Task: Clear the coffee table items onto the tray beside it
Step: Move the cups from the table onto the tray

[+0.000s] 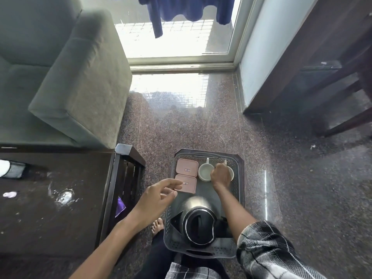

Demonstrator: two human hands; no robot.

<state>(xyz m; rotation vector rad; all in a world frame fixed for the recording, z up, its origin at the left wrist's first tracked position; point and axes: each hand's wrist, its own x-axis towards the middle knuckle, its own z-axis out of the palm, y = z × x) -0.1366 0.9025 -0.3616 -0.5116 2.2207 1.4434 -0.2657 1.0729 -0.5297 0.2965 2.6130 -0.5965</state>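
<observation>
Found the left hand (159, 196) raised over the near left rim of the grey perforated plastic tray (240, 178), palm down, fingers loosely spread and holding nothing, forefinger reaching above the nearer pink square lidded plastic box (188, 185). Found the right hand (221, 174) knuckles up, forearm stretched along the tray's right side, fingers curled round a white ceramic cup (231, 174) in the far right part. Noted a thin handle (225, 162) standing out beyond the knuckles. Recorded the tray resting on speckled polished stone floor (201, 133) beside the dark glossy wooden coffee table (50, 214). Counted inside: a second pink box (187, 167) just behind the first, a second white cup (205, 172) beside the held one, and a round brushed steel kettle with black lid (198, 220) at the near end. Saw a white and black mesh article (12, 169) lying at the table's left edge.
</observation>
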